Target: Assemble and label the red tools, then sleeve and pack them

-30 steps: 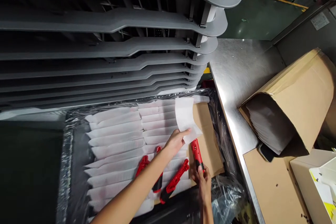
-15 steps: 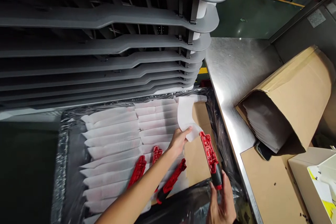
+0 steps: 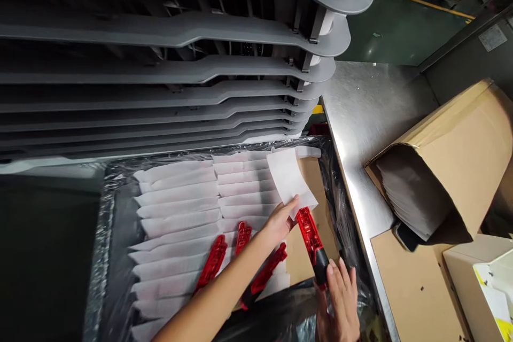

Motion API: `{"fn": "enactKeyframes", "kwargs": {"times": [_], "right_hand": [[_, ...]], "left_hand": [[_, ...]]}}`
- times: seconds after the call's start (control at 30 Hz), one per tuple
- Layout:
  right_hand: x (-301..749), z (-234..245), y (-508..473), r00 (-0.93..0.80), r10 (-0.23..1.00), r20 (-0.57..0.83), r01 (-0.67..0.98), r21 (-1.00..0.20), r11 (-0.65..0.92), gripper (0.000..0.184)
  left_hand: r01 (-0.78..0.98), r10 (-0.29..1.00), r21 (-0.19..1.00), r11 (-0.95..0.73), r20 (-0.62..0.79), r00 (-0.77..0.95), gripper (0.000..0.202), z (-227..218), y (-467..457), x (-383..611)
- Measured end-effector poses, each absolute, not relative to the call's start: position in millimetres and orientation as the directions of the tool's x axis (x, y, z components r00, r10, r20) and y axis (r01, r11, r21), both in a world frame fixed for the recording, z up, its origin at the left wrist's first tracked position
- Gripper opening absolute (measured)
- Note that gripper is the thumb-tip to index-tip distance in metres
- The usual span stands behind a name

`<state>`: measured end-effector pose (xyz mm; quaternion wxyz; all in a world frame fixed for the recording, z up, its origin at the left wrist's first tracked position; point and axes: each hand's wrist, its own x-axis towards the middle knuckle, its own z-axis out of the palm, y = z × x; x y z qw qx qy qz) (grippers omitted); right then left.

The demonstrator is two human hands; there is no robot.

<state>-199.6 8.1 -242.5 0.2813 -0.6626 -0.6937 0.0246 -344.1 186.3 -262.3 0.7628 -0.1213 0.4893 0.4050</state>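
My left hand (image 3: pixel 280 220) pinches the lower edge of a white paper sheet (image 3: pixel 287 179) and holds it lifted over the brown cardboard (image 3: pixel 316 200) in the right part of a plastic-lined bin (image 3: pixel 108 208). My right hand (image 3: pixel 340 294) grips the black end of a red plastic handle part (image 3: pixel 310 238), whose red end lies just under the raised sheet. Three more red parts (image 3: pixel 212 264) lie on the rows of white paper sheets (image 3: pixel 180 208), partly crossed by my left forearm.
A tall stack of grey trays (image 3: pixel 180 37) overhangs the back of the bin. A steel table (image 3: pixel 360 112) stands on the right, with an open cardboard box of white sheets (image 3: pixel 441 171), a flat cardboard piece (image 3: pixel 420 288) and a white box (image 3: pixel 484 278).
My right hand swung the red part out to the right, then brought it back toward the lifted sheet. My left hand keeps the sheet raised.
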Motion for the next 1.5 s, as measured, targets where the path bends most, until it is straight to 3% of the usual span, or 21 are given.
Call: {"fn": "enactKeyframes", "kwargs": {"times": [0.1, 0.27, 0.47, 0.53, 0.63, 0.7, 0.83, 1.0, 1.13, 1.3, 1.43, 1.5], "right_hand": [[-196, -246, 8, 0.087, 0.942, 0.323, 0.913, -0.405, 0.054, 0.052], [-195, -248, 17, 0.016, 0.947, 0.320, 0.928, -0.357, 0.105, 0.033], [-211, -235, 36, 0.000, 0.931, 0.364, 0.961, -0.258, 0.100, 0.027], [-213, -225, 41, 0.034, 0.944, 0.329, 0.942, -0.325, 0.079, 0.028], [-209, -208, 49, 0.156, 0.953, 0.258, 0.846, -0.534, 0.006, 0.037], [-203, -200, 57, 0.240, 0.952, 0.189, 0.788, -0.611, -0.077, 0.032], [-190, -196, 78, 0.216, 0.976, 0.040, 0.798, -0.583, -0.153, 0.032], [-183, -193, 98, 0.003, 1.000, 0.006, 0.880, -0.475, 0.000, 0.026], [-189, -184, 104, -0.034, 0.999, -0.027, 0.889, -0.458, 0.017, 0.022], [-189, -168, 99, -0.118, 0.990, -0.077, 0.844, -0.533, 0.059, 0.024], [-186, -152, 93, -0.166, 0.972, -0.169, 0.771, -0.637, 0.021, 0.025], [-190, -147, 91, -0.098, 0.982, -0.162, 0.775, -0.631, -0.027, 0.028]], "left_hand": [[-0.748, 0.488, 0.155, 0.646, -0.836, 0.249, 0.009, -255, 182, -345], [-0.716, 0.454, 0.061, 0.695, -0.809, 0.372, 0.017, -243, 167, -340], [-0.658, 0.419, -0.038, 0.752, -0.744, 0.521, 0.024, -235, 136, -333], [-0.645, 0.377, -0.107, 0.757, -0.734, 0.565, 0.027, -235, 128, -333], [-0.644, 0.302, -0.182, 0.743, -0.768, 0.565, 0.027, -235, 124, -333], [-0.650, 0.280, -0.195, 0.734, -0.786, 0.551, 0.025, -236, 123, -334], [-0.625, 0.263, -0.240, 0.742, -0.754, 0.601, 0.029, -235, 120, -337], [-0.574, 0.295, -0.244, 0.782, -0.666, 0.685, 0.031, -232, 116, -344], [-0.523, 0.284, -0.260, 0.812, -0.607, 0.742, 0.033, -228, 117, -349], [-0.468, 0.284, -0.333, 0.819, -0.475, 0.833, 0.052, -231, 117, -353], [-0.474, 0.302, -0.365, 0.801, -0.437, 0.847, 0.047, -239, 118, -347], [-0.490, 0.314, -0.385, 0.782, -0.435, 0.844, 0.045, -240, 119, -343]]}}
